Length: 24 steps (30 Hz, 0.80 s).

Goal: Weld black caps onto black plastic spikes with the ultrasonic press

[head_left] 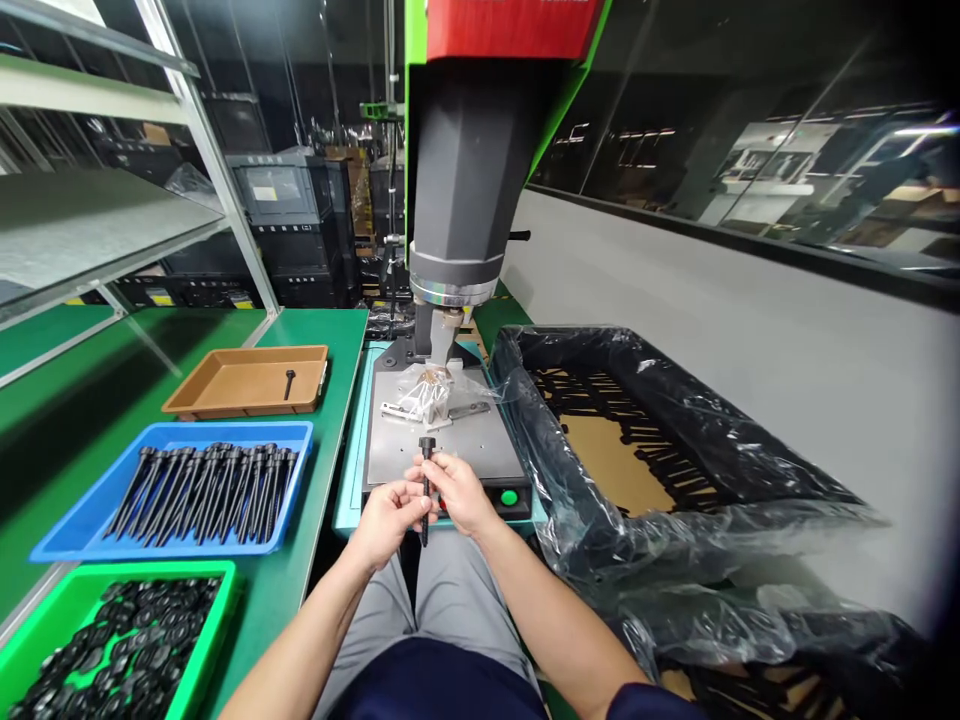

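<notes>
Head view: our left hand (386, 525) and right hand (459, 492) both pinch the black headed rod (426, 490), upright, lower centre of frame — risk: loose fingertips could drop it; tilting could knock its head against the metal plate (390, 462).

Item one: a navy top (442, 685), plain where it is showing, its cloth curving smoothly at the waist. Item two: its right sleeve (652, 702), matching navy, ending and leaving the right forearm (551, 605) bare. Item three: grey trousers (465, 590), both legs showing soft creases (the grey is looking rather pale beside the navy). Item four: left hand (390, 520) and right hand (461, 492), both going ungloved.
</notes>
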### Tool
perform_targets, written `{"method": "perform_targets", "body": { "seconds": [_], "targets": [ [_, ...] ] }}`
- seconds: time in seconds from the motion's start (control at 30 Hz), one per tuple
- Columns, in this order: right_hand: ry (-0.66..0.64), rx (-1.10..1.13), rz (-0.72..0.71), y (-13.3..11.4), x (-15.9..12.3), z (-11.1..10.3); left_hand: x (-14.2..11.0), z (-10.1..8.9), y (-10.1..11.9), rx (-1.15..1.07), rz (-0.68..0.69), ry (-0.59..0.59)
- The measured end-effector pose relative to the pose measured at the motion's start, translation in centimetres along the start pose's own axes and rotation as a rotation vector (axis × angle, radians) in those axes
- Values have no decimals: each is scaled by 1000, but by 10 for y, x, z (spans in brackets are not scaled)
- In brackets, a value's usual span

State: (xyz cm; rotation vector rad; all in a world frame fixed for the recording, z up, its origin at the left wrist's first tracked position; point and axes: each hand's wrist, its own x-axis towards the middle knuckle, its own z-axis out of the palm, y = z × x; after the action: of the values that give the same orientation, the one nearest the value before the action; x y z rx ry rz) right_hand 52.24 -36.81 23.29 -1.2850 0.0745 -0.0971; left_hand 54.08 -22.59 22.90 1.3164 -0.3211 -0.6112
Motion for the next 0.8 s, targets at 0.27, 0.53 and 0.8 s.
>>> {"method": "perform_targets", "body": {
  "seconds": [0.27, 0.53, 0.8],
  "targets": [
    [14, 68, 20, 4, 1, 21, -14, -13, 7, -32, -55, 44],
    [-49, -43, 61, 28, 8, 49, -35, -33, 2, 21, -27, 134],
    [-122, -18, 109, 42, 8, 36, -78, -131, 35, 423, 12, 575]
  ]
}}
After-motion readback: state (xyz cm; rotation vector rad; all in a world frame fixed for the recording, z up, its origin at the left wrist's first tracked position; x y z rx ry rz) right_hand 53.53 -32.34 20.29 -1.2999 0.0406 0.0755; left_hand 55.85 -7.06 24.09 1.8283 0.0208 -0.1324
